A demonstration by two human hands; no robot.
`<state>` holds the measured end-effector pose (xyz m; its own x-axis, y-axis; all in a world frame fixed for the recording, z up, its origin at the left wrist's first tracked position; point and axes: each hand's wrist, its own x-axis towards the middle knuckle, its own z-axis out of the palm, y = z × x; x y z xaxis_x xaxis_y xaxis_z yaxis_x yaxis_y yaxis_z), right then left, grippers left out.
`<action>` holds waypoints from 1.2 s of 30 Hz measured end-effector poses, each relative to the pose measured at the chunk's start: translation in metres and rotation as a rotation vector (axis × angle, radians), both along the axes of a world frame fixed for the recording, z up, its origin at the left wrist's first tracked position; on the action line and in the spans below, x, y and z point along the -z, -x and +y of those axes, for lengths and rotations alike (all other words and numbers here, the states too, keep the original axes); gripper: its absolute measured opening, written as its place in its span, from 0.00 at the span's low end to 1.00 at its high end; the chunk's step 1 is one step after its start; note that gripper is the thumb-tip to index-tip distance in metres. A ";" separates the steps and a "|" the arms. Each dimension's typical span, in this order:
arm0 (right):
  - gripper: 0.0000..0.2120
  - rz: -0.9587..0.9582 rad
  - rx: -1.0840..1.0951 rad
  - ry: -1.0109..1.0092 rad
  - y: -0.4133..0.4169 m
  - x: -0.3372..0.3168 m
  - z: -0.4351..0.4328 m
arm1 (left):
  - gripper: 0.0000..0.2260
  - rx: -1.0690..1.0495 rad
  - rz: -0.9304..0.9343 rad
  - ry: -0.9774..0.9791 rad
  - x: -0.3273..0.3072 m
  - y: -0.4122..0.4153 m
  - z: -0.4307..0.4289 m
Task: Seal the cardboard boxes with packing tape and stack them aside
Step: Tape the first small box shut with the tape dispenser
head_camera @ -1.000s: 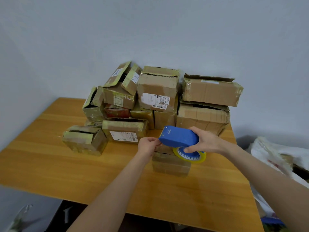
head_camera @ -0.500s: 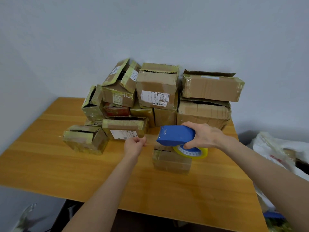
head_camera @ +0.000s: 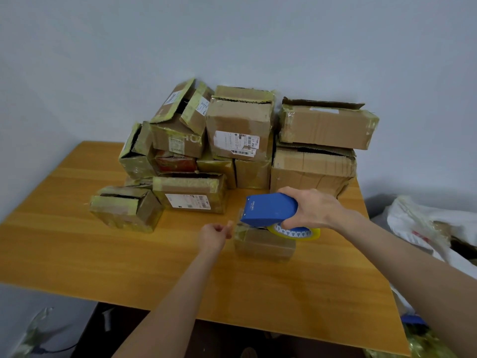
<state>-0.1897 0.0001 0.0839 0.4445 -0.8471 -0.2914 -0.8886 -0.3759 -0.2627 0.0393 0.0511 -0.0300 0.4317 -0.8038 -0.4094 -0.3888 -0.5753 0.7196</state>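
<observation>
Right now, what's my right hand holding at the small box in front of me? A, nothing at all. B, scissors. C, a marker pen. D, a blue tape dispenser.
D: the right hand grips the blue tape dispenser at the top of the small box.

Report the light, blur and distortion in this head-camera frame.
Head view: soft, even light with faint shadows under the boxes and no strong glare on the table; the left hand and the small box beneath the tape dispenser look slightly soft; the forearms stretch toward the lower corners, a wide-angle effect.
</observation>
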 end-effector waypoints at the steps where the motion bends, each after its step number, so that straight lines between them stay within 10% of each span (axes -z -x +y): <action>1: 0.33 0.000 -0.004 0.008 -0.004 0.001 0.000 | 0.10 0.047 -0.037 -0.020 0.004 0.002 -0.001; 6: 0.32 -0.030 0.015 0.034 -0.014 0.007 -0.001 | 0.25 0.261 -0.319 -0.161 0.011 -0.006 0.002; 12: 0.32 -0.094 0.029 0.024 -0.015 0.010 -0.003 | 0.21 0.496 -0.465 0.444 -0.001 -0.002 0.031; 36: 0.34 0.081 0.044 -0.053 0.028 -0.008 0.001 | 0.24 0.910 -0.974 0.109 -0.007 0.012 0.027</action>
<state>-0.2173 0.0008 0.0919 0.3806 -0.8477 -0.3696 -0.9230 -0.3240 -0.2074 0.0274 0.0785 -0.0233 -0.1937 -0.9682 -0.1583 -0.9783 0.2028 -0.0433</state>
